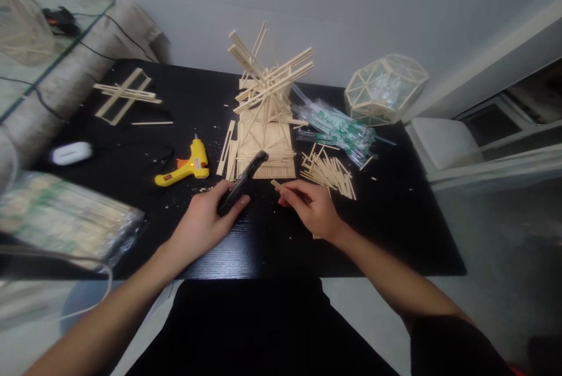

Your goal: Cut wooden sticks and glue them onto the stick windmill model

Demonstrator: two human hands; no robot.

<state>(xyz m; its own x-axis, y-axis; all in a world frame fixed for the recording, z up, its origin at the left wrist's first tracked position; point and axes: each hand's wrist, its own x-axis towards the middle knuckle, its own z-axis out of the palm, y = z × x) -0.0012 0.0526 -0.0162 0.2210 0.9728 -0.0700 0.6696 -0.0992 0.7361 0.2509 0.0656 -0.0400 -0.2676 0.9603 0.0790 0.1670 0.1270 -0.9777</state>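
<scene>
My left hand (pixel 206 215) is closed around a long black hand tool (pixel 243 184), tilted up and to the right; its exact kind is unclear. Between the thumb and fingers of my right hand (pixel 314 206) is a short wooden stick (pixel 277 185), its end pointing left toward the tool without touching it. Just beyond both hands stands a windmill-like model (pixel 266 124) built of wooden sticks, with crossed blades on top. A pile of short cut sticks (pixel 331 172) lies beyond my right hand. Left of the model, several longer strips (pixel 227 147) lie close together.
A yellow glue gun (pixel 187 166) lies left of the model on the black table (pixel 377 229). Farther left are a crossed stick frame (pixel 125 96), a white case (pixel 72 153) and a bag of sticks (pixel 74 218). Plastic wrappers (pixel 336 124) and a faceted stick frame (pixel 386 90) sit at right.
</scene>
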